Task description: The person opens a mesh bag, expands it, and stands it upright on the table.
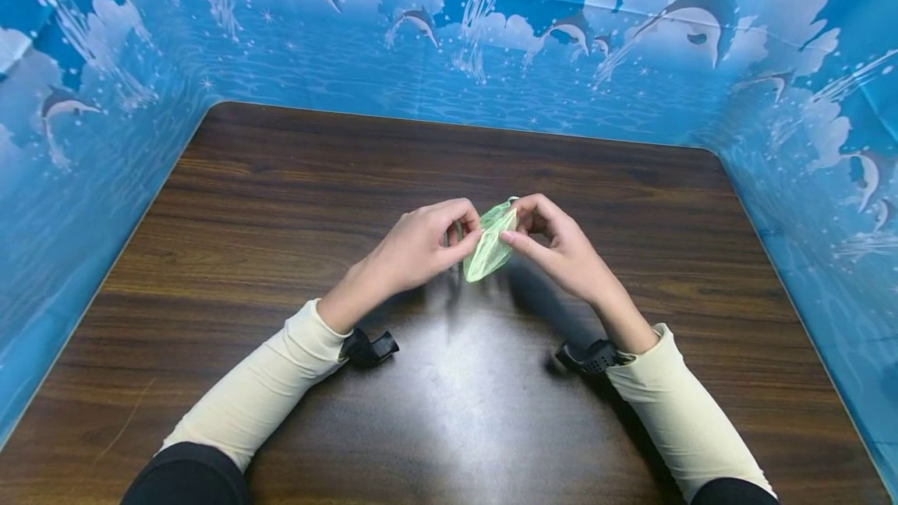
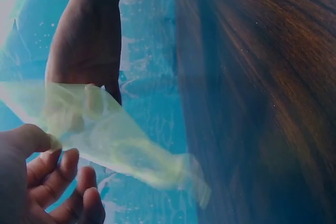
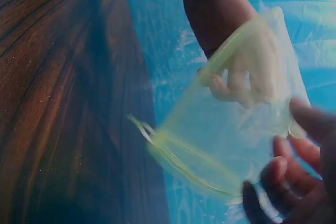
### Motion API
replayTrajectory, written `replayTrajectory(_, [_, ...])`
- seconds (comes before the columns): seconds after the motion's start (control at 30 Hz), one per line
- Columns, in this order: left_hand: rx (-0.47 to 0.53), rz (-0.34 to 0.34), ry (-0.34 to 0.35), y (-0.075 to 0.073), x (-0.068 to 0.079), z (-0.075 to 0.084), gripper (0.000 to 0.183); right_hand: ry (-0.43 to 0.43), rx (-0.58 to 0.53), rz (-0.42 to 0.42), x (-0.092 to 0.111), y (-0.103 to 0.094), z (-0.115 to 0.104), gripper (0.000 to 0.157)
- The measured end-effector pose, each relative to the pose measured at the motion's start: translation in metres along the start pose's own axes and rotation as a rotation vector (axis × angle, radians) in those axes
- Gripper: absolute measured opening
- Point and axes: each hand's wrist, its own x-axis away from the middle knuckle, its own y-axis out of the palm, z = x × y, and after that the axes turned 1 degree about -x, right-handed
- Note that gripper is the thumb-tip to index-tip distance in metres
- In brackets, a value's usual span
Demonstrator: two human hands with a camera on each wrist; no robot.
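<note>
A sheer, pale green drawstring pouch (image 1: 489, 252) hangs a little above the table between both hands. Thumb and fingertips of my left hand (image 1: 426, 246) pinch its left side. On the opposite side, my right hand (image 1: 561, 244) pinches the upper edge with thumb and forefinger. In the right wrist view the pouch (image 3: 210, 135) is spread out and see-through, with a thin cord loop (image 3: 144, 129) at one corner; the left hand (image 3: 249, 72) shows through the fabric. From the left wrist, the pouch (image 2: 123, 137) looks stretched and partly blurred. I see nothing inside it.
Under the hands lies a dark wood-grain table (image 1: 281, 178), glossy near the front. A blue dolphin-print cloth (image 1: 351, 61) stands around its back and sides. Black wrist devices (image 1: 372, 349) sit below both wrists, close to the tabletop.
</note>
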Motion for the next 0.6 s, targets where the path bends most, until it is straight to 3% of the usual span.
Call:
replayTrajectory(0.17, [-0.012, -0.010, -0.029, 0.0010, 0.0010, 0.0007, 0.004, -0.085, 0.038, 0.082, 0.0003, 0.0007, 0.0007, 0.018])
replayTrajectory(0.37, [-0.072, -0.011, -0.005, 0.0030, 0.0011, 0.0027, 0.026, -0.228, 0.100, 0.080, 0.0018, 0.0029, -0.0010, 0.027])
replayTrajectory(0.47, [-0.075, -0.027, -0.004, 0.0043, 0.0010, 0.0031, 0.018, -0.279, 0.124, 0.092, 0.0028, 0.0047, -0.0022, 0.027])
replayTrajectory(0.6, [-0.058, -0.019, -0.010, 0.0065, 0.0018, 0.0026, 0.012, -0.263, 0.093, 0.102, 0.0042, 0.0063, -0.0025, 0.020])
